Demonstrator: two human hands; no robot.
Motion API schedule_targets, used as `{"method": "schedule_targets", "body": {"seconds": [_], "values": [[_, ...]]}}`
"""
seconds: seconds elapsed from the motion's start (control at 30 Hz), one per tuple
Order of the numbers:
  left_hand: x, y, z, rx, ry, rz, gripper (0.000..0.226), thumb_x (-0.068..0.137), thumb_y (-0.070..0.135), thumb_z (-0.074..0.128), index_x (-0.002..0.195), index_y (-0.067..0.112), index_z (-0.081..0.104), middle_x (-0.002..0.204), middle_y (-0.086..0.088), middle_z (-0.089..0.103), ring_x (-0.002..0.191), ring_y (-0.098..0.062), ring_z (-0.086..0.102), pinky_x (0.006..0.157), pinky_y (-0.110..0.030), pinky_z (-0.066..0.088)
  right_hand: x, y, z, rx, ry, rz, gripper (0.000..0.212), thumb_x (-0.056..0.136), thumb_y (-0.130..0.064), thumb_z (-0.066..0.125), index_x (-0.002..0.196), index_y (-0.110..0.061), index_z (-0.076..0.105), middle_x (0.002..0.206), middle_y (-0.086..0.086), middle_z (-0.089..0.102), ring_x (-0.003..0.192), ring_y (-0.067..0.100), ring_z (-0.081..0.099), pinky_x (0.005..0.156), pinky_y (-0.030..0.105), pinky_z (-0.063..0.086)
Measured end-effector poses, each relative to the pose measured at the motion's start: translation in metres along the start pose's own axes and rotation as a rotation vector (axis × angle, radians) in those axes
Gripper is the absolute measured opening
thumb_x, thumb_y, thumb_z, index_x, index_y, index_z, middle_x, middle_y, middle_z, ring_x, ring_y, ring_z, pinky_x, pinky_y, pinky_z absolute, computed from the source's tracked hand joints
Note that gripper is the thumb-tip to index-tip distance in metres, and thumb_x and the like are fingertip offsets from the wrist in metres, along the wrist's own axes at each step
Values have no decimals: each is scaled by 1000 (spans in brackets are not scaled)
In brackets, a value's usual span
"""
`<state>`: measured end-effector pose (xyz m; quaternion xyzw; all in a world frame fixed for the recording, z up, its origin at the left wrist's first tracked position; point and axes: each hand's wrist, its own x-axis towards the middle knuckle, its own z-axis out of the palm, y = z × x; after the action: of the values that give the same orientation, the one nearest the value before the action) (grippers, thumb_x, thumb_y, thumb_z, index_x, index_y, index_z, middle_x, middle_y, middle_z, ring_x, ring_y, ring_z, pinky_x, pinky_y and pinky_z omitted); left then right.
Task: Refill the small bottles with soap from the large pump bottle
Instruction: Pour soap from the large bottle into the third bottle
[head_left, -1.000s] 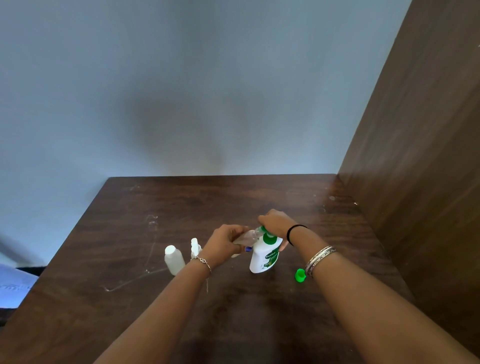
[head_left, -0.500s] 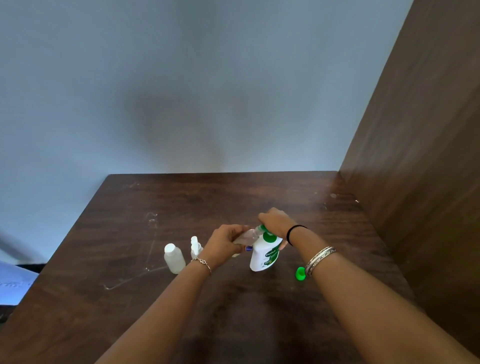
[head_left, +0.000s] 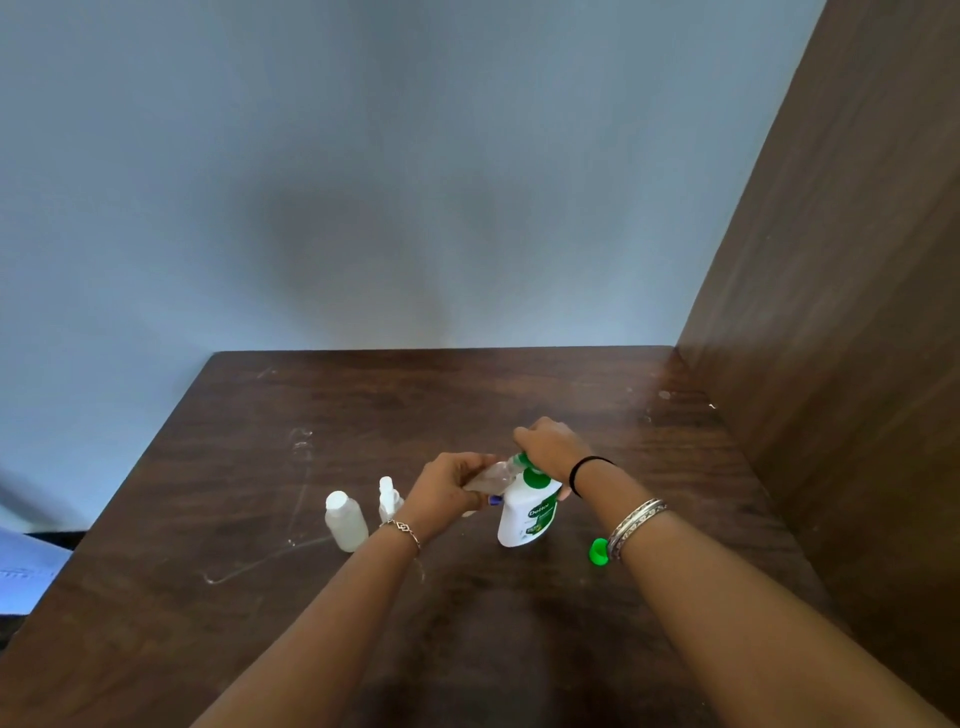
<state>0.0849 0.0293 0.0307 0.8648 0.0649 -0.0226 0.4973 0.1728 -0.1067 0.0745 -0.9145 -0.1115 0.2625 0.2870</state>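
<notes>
Our left hand (head_left: 447, 488) gripped a small clear bottle (head_left: 491, 477) tilted at the spout, right hand (head_left: 550, 447) curled over the pump bottle (head_left: 527, 514) standing mid-tabletop (head_left: 467, 395) — we figured slow presses, mouth tight under the nozzle — less mess.

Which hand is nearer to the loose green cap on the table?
Right. The right hand rests on the pump bottle, behind the green cap. The left hand holds a small clear bottle on the pump bottle's far side.
</notes>
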Motion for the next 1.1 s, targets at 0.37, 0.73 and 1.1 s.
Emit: {"method": "schedule_targets", "body": {"seconds": [0.37, 0.73, 1.1], "values": [[-1, 4, 0, 46, 12, -5, 48, 75, 8, 70, 122, 11, 58, 114, -5, 66, 101, -13, 60, 92, -27, 47, 0, 0, -1, -12, -30, 8, 25, 91, -29, 38, 93, -7, 51, 97, 14, 53, 83, 30, 55, 76, 43, 53], [-5, 10, -3, 61, 36, 7, 46, 75, 6, 70, 119, 12, 60, 107, -1, 67, 95, -8, 59, 84, -21, 43, -4, -6, -7, 2, -107, 16, 24, 93, -28, 39, 97, -6, 49, 99, 14, 50, 84, 32, 55, 67, 42, 54], [-8, 11, 1, 1, 32, -3, 46, 75, 5, 70, 120, 10, 59, 104, -1, 66, 93, -8, 58, 82, -21, 44, -4, -6, -7, -2, -100, 17, 28, 92, -31, 40, 98, -6, 52, 97, 13, 53, 83, 29, 55, 79, 46, 53]]}}
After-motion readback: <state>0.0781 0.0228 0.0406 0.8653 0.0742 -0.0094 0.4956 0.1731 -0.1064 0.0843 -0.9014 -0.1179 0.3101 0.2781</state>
